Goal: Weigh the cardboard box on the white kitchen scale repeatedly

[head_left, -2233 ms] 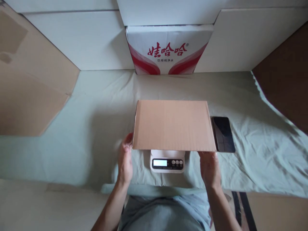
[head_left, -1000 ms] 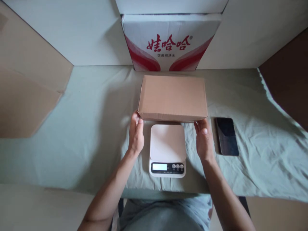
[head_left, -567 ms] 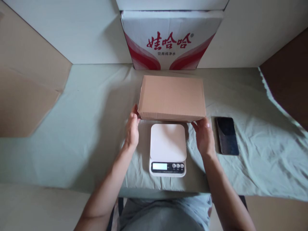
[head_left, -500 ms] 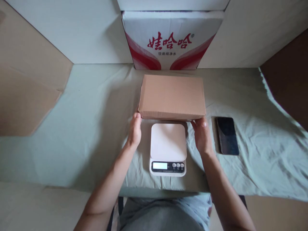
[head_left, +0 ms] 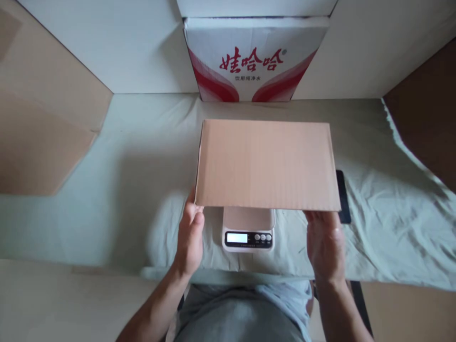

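Note:
A plain brown cardboard box (head_left: pixel 267 164) is held up in both hands above the table, its broad face toward me. My left hand (head_left: pixel 190 237) grips its near left corner, the fingers partly hidden behind the side. Under the near right edge, my right hand (head_left: pixel 326 244) supports the box, its fingertips out of sight beneath it. Below the box lies a white digital kitchen scale (head_left: pixel 248 240), its display lit and three buttons beside it. The box covers the far part of the scale's platform.
A black phone (head_left: pixel 344 197) lies on the green cloth (head_left: pixel 388 228), partly covered by the box. At the back stands a white and red carton (head_left: pixel 254 61) with Chinese lettering. Brown cardboard panels rise at the left (head_left: pixel 53 104) and right (head_left: pixel 427 99).
Both hands have lifted the box off the cloth and brought it nearer, so it looks larger. It now hides part of the scale and the phone.

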The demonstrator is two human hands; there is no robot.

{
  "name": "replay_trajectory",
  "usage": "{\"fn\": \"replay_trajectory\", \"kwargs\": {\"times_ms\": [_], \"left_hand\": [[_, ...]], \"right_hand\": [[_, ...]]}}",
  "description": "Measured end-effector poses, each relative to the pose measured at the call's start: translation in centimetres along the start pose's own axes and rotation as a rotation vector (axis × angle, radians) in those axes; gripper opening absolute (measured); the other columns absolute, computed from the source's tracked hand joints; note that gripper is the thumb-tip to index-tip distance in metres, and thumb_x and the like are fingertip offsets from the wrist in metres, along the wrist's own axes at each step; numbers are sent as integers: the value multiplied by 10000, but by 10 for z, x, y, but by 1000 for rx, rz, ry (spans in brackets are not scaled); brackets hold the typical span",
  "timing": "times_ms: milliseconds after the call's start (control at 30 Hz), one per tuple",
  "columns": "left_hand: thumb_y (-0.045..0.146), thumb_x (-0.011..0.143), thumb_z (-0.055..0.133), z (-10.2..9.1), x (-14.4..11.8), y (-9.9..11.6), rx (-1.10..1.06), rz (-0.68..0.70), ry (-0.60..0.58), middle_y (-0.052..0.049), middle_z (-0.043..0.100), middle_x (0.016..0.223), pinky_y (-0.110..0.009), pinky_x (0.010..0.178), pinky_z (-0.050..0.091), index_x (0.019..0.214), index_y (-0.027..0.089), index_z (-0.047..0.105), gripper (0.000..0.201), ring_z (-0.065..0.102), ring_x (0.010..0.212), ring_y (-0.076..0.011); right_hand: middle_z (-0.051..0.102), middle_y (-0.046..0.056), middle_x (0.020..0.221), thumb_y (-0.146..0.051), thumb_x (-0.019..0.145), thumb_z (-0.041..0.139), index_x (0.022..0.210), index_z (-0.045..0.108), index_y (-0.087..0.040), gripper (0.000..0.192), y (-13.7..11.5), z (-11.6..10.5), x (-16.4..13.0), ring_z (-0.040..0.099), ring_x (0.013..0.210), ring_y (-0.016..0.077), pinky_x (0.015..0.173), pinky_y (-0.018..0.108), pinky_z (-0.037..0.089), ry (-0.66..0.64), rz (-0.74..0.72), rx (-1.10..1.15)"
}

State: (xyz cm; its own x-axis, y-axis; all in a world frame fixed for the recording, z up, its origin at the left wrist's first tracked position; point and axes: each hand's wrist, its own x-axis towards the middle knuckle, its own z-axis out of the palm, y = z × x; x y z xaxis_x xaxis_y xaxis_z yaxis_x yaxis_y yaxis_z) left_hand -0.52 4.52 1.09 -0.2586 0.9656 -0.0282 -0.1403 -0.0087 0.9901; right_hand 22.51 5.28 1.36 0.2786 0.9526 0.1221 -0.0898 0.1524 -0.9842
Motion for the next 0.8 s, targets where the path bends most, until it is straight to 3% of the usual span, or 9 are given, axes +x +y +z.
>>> {"fn": "replay_trajectory", "kwargs": {"times_ms": [167, 467, 667, 800], "left_hand": [[461, 879, 476, -12, -19, -16, 44, -92, -10, -26, 647, 1090, -409, 1048, 404, 902, 281, 575, 207, 560, 1167, -231], [455, 879, 478, -15, -18, -32, 6, 3, 39, -43, 588, 1304, -396, 1094, 365, 1088, 272, 595, 301, 489, 1284, -233], [456, 912, 415, -12, 3, -42, -127, 87, 173, -31, 530, 1406, -359, 1147, 323, 1309, 277, 510, 446, 430, 1358, -204], [452, 937, 350, -19, 13, -60, 121, 76, 247, -45, 576, 1341, -349, 1072, 411, 1264, 289, 550, 416, 514, 1280, -212]], "right_hand": [[550, 72, 1378, -498, 858, 422, 1259, 557, -254, 489, 19, -16, -28, 403, 1371, 280, 1127, 519, 312, 8, 103, -20], [529, 79, 1396, -543, 865, 387, 1284, 531, -253, 529, 26, -17, -31, 464, 1313, 268, 1118, 495, 323, -28, 121, -58], [556, 97, 1352, -538, 883, 340, 1295, 512, -246, 534, 46, -26, -17, 496, 1269, 270, 1083, 526, 354, 73, 125, -90], [552, 111, 1343, -525, 907, 289, 1305, 494, -231, 537, 60, -33, -15, 495, 1269, 262, 1107, 557, 324, 109, 156, -277]]}}
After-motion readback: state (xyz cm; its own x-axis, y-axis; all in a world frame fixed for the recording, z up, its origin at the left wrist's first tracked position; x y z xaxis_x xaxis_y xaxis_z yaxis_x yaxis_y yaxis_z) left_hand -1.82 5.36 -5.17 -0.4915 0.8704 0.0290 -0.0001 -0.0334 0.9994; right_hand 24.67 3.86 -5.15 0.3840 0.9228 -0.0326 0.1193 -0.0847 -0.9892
